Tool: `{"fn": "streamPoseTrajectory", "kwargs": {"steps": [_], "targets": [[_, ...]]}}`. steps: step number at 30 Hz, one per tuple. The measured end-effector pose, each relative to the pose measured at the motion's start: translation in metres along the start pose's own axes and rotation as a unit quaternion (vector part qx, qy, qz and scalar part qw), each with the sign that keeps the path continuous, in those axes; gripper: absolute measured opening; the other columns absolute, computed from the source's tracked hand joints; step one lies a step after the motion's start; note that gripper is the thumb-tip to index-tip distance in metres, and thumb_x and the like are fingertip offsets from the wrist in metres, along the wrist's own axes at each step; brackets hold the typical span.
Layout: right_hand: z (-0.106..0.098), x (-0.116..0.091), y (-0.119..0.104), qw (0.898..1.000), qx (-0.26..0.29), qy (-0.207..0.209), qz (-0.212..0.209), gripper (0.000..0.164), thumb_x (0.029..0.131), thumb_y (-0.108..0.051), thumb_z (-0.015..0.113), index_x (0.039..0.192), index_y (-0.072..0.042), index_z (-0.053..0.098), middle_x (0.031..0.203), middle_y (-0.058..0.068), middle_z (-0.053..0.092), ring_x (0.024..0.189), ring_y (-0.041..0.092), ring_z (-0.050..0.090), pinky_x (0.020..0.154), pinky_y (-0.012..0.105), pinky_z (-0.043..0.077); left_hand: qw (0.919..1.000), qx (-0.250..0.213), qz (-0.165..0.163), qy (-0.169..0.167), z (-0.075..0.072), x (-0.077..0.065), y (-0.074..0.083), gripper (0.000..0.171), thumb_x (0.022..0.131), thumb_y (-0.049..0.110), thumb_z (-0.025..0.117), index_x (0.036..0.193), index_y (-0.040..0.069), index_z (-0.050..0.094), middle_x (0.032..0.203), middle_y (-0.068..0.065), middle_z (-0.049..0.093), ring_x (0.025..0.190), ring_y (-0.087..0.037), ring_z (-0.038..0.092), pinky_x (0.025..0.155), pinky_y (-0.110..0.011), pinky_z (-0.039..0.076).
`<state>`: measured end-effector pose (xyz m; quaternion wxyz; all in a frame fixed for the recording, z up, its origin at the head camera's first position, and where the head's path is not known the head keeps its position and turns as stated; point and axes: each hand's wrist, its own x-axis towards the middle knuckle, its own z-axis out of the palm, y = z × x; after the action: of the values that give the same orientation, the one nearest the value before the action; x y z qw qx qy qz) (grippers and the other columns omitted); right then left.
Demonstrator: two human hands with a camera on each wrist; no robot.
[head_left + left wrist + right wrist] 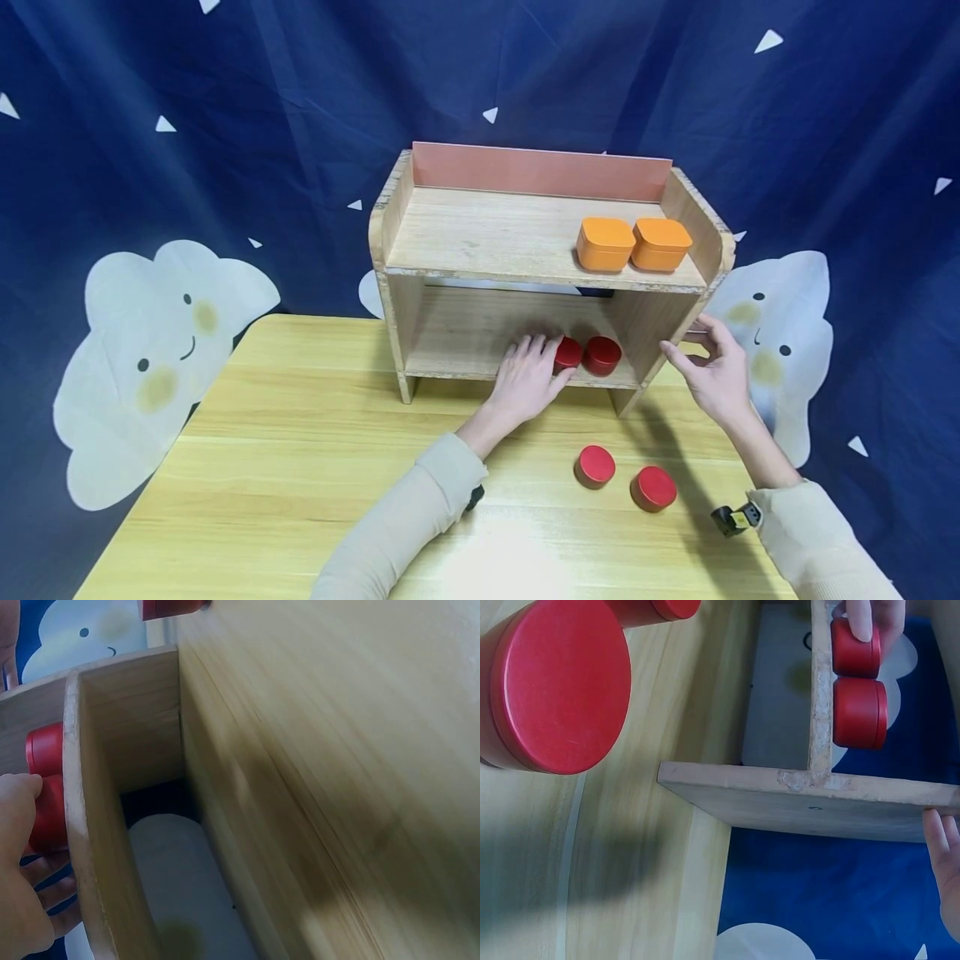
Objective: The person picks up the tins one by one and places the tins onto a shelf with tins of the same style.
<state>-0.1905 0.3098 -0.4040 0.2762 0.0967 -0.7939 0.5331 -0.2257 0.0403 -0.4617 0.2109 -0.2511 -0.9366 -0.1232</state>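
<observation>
Dark blue curtain (315, 158) with white cloud figures backs a pale wooden table (285, 467); the left cloud (165, 333) is partly covered by the table's edge, the middle one mostly hidden behind a two-tier wooden shelf unit (480, 229). The left hand (525, 379), cut off in its own wrist view, grips the left shelf tin (567, 353), a red one on the lower tier, and covers part of it. Just beside it stands the right shelf tin (602, 356), also red. Above, toward the right of the upper tier, sit two lidded orange boxes, left (605, 247) and right (662, 247). Nearer, on the table, two red tins, left (595, 467) and right (653, 489), stand apart. Lids conceal the contents of all containers. At far right, well apart from the other hand, the right hand (716, 371) rests its fingertips against the unit's outer side panel, holding no container; its palm is hard to make out.
</observation>
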Motion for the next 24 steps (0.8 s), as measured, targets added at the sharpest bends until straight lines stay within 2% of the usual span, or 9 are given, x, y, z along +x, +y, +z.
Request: {"fn": "streamPoseTrajectory", "kwargs": {"steps": [10, 24], "targets": [[0.000, -0.001, 0.000, 1.000, -0.007, -0.001, 0.001, 0.050, 0.085, 0.016, 0.074, 0.133, 0.009, 0.061, 0.107, -0.026, 0.067, 0.093, -0.011, 0.067, 0.072, 0.007, 0.057, 0.9999, 0.005, -0.010, -0.004, 0.003, 0.003, -0.001, 0.059, 0.101, 0.054, 0.063, 0.146, 0.016, 0.061, 0.126, -0.003, 0.072, 0.115, -0.023, 0.067, 0.091, -0.037, 0.058], [0.001, 0.000, 0.000, 1.000, -0.004, 0.001, 0.000, 0.049, 0.085, 0.017, 0.073, 0.132, 0.009, 0.061, 0.106, -0.024, 0.066, 0.093, -0.010, 0.067, 0.071, 0.007, 0.057, 0.9997, -0.026, -0.002, -0.003, -0.010, -0.007, -0.002, 0.062, 0.102, 0.057, 0.060, 0.150, 0.018, 0.054, 0.131, -0.004, 0.065, 0.118, -0.023, 0.064, 0.093, -0.036, 0.056]]}}
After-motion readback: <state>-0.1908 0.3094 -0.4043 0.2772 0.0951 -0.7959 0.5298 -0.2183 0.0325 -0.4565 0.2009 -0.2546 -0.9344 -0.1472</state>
